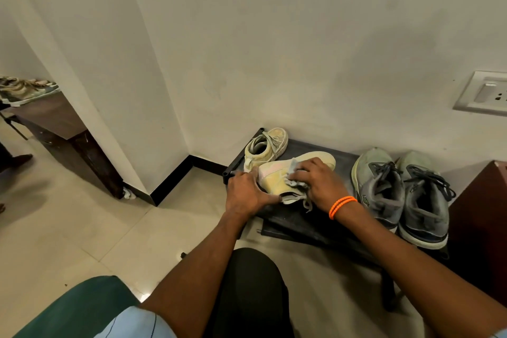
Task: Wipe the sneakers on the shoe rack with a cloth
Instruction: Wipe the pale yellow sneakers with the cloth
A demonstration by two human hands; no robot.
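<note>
A pale cream sneaker lies tipped on its side on the black shoe rack. My left hand grips its heel end. Over the sneaker's middle, my right hand, with an orange band at the wrist, presses a grey-blue cloth; most of the cloth is hidden under the fingers. The matching cream sneaker stands upright behind it at the rack's far left corner. A pair of grey sneakers with dark laces sits on the right half of the rack.
The rack stands against a white wall with a black skirting. A dark brown cabinet borders it on the right, and a wall socket is above. Tiled floor spreads to the left, toward a brown table with shoes on it.
</note>
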